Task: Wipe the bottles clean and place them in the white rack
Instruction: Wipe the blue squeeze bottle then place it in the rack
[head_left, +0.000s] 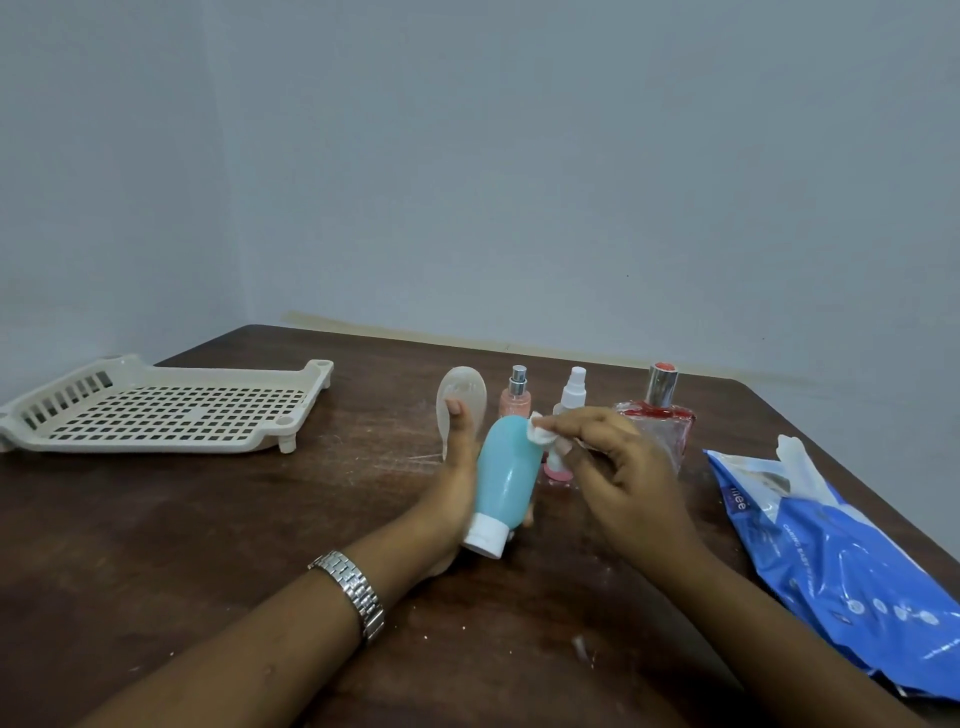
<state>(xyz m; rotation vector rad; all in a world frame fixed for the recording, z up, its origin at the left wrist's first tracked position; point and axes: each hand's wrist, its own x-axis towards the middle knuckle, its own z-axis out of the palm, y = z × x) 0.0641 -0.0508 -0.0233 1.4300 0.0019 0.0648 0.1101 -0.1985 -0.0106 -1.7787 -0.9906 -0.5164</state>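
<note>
- Fingers of the left hand (452, 483) curl round a teal bottle (506, 467) from the far side. The thumb lies straight up along its left edge, and the hand holds it tilted above the table (208, 545).
- The bottle's white cap (485, 535) points down and toward the person; its rounded end points away.
- The right hand (618, 478) pinches a small folded white wipe (540, 434) between thumb and forefinger. It presses the wipe against the upper right side of the teal bottle, with the other fingers loosely bent.
- A metal watch (353, 592) sits on the left wrist.
- Just behind the hands stand four more bottles in a row: a pale oval bottle (460, 400), a pink spray bottle (517, 397), a white spray bottle (571, 395) with a pink base, and a square glass perfume bottle (660, 410) with a silver neck.
- The white rack (156, 446) rests at the far left of the table, well apart from the bottles.
- A blue pack of wipes (831, 545) lies at the right edge, with a white sheet sticking out of its top.
</note>
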